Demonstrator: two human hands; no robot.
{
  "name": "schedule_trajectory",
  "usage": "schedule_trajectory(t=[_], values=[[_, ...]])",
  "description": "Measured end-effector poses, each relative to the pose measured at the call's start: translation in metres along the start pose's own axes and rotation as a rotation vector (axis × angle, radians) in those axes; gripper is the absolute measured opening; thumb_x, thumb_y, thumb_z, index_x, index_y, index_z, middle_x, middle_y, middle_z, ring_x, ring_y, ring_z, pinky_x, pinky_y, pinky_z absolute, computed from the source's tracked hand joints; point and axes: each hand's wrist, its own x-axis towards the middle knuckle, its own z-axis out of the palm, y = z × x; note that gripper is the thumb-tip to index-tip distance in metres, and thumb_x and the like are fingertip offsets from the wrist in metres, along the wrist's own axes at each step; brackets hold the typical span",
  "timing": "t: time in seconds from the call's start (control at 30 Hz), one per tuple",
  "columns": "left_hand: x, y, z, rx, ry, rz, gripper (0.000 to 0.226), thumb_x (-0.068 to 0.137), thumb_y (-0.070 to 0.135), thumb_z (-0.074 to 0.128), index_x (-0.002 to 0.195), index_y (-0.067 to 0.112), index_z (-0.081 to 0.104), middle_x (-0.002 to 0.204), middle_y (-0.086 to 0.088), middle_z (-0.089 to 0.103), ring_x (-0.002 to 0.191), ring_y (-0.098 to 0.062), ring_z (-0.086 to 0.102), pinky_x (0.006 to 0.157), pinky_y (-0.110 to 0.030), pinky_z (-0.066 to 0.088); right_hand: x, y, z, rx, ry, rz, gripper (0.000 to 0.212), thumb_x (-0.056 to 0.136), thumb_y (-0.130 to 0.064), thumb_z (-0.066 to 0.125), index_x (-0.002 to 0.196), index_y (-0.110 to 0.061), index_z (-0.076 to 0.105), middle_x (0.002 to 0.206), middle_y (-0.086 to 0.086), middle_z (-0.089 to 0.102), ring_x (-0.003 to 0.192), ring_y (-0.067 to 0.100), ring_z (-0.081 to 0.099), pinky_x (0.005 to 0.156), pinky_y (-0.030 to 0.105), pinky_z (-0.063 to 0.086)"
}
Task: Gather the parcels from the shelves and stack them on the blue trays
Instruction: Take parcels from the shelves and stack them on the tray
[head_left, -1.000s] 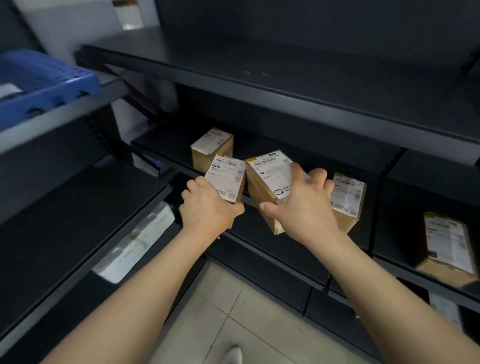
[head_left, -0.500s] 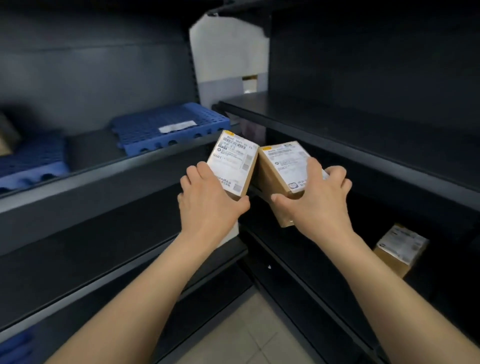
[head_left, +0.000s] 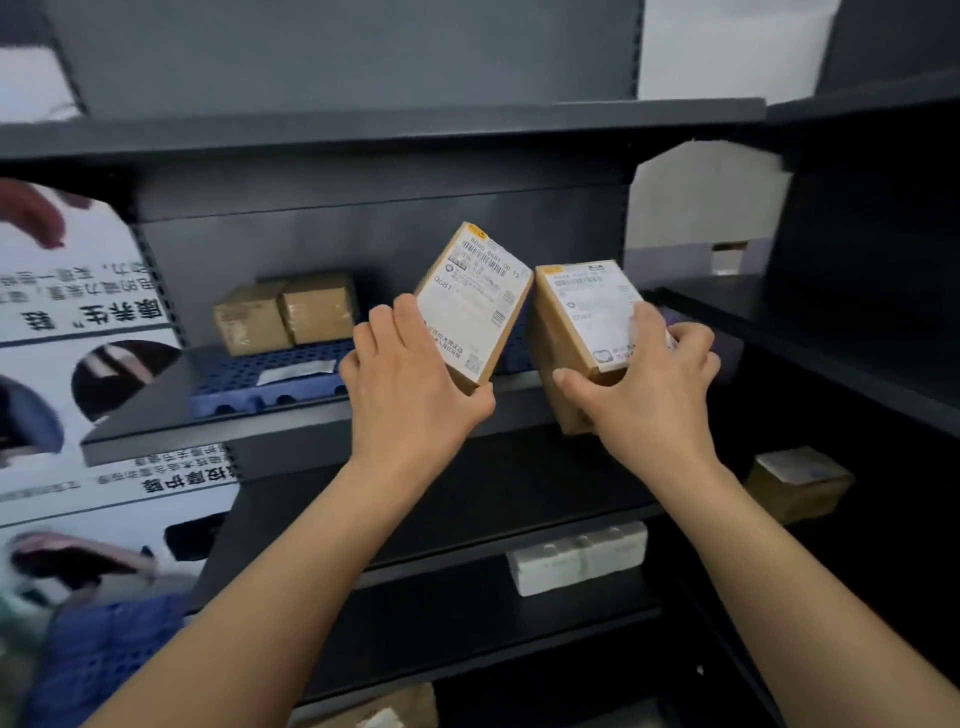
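Note:
My left hand (head_left: 410, 384) grips a small brown parcel (head_left: 475, 301) with a white label, tilted up. My right hand (head_left: 644, 389) grips a second labelled brown parcel (head_left: 582, 312) beside it. Both are held in the air in front of a dark shelf that carries a blue tray (head_left: 270, 376). Two plain brown parcels (head_left: 283, 314) stand side by side at the back of that tray. A second blue tray (head_left: 517, 345) shows partly behind the held parcels.
Dark metal shelving (head_left: 363, 124) fills the view above and below. One brown parcel (head_left: 797, 483) lies on a lower right shelf, a white packet (head_left: 576, 556) on the shelf beneath. A printed poster (head_left: 78, 312) hangs at the left. Another blue tray (head_left: 104, 654) sits low left.
The view has swung left from the right-hand shelves to the shelf with the blue trays. Both hands have carried their parcels along and raised them toward that shelf.

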Motion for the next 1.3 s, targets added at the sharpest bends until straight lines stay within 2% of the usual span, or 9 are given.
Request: schedule_trajectory(t=[0.23,0.4,0.57,0.67,0.77,0.87,1.03,1.17,1.3], values=[[0.039,-0.082,-0.007,0.074,0.064,-0.021,0.092,0.059,0.043,0.074,0.131,0.006,0.030,0.121,-0.011,0.039,0.111,-0.028,0.035,0.090,-0.041,0.032,0.023,-0.066,0.071,0.047,-0.037,-0.069,0.084,0.076,-0.046,0.071,0.141,-0.021,0.024,0.135,0.011,0.022,0.124,0.031,0.021,0.097,0.037,0.033],[0.073,-0.134,-0.003,0.109,0.107,-0.011,0.092,0.059,0.039,0.076,0.131,0.004,0.032,0.123,-0.012,0.040,0.112,-0.028,0.035,0.090,-0.042,0.033,0.047,-0.103,0.119,0.120,-0.045,-0.097,0.080,0.076,-0.048,0.070,0.138,-0.020,0.028,0.133,0.010,0.024,0.121,0.029,0.024,0.084,0.029,0.027],[0.095,-0.174,0.006,0.164,0.120,0.001,0.093,0.056,0.035,0.080,0.130,0.002,0.034,0.123,-0.016,0.043,0.112,-0.029,0.034,0.091,-0.047,0.033,0.069,-0.122,0.153,0.147,-0.048,-0.064,0.078,0.077,-0.049,0.069,0.137,-0.020,0.029,0.134,0.010,0.024,0.123,0.028,0.024,0.081,0.032,0.032],[0.108,-0.193,0.013,0.209,0.183,0.009,0.093,0.051,0.034,0.081,0.124,0.005,0.032,0.118,-0.018,0.047,0.106,-0.025,0.029,0.086,-0.049,0.037,0.084,-0.129,0.169,0.143,-0.055,-0.066,0.078,0.078,-0.048,0.069,0.138,-0.018,0.030,0.136,0.011,0.025,0.124,0.029,0.024,0.085,0.033,0.035],[0.120,-0.204,0.022,0.237,0.197,0.006,0.095,0.049,0.035,0.082,0.123,0.005,0.032,0.117,-0.020,0.048,0.104,-0.026,0.028,0.084,-0.050,0.038,0.101,-0.133,0.183,0.160,-0.085,-0.049,0.078,0.079,-0.048,0.068,0.140,-0.017,0.029,0.137,0.013,0.024,0.126,0.032,0.024,0.094,0.039,0.038],[0.131,-0.208,0.030,0.287,0.169,-0.001,0.098,0.050,0.037,0.083,0.125,0.003,0.031,0.118,-0.020,0.047,0.105,-0.027,0.029,0.086,-0.051,0.037,0.124,-0.133,0.197,0.215,-0.154,-0.006,0.076,0.080,-0.047,0.067,0.140,-0.017,0.030,0.137,0.015,0.024,0.126,0.035,0.026,0.094,0.043,0.040],[0.152,-0.209,0.047,0.405,0.157,0.012,0.097,0.051,0.040,0.082,0.126,0.000,0.035,0.113,-0.020,0.048,0.100,-0.030,0.032,0.082,-0.049,0.037,0.166,-0.124,0.223,0.286,-0.283,0.081,0.074,0.080,-0.040,0.066,0.140,-0.018,0.029,0.137,0.013,0.023,0.126,0.035,0.028,0.085,0.038,0.042],[0.164,-0.208,0.060,0.480,0.181,0.011,0.095,0.047,0.035,0.080,0.124,0.000,0.038,0.110,-0.021,0.050,0.099,-0.032,0.035,0.081,-0.048,0.038,0.193,-0.118,0.245,0.365,-0.353,0.085,0.082,0.077,-0.049,0.067,0.141,-0.015,0.029,0.137,0.016,0.025,0.123,0.037,0.038,0.096,0.039,0.045],[0.168,-0.207,0.069,0.517,0.174,0.000,0.094,0.048,0.032,0.078,0.125,-0.004,0.038,0.112,-0.024,0.051,0.101,-0.039,0.048,0.083,-0.050,0.039,0.209,-0.118,0.262,0.423,-0.455,0.125,0.086,0.076,-0.057,0.065,0.144,-0.016,0.028,0.140,0.015,0.028,0.122,0.031,0.043,0.095,0.034,0.043]])
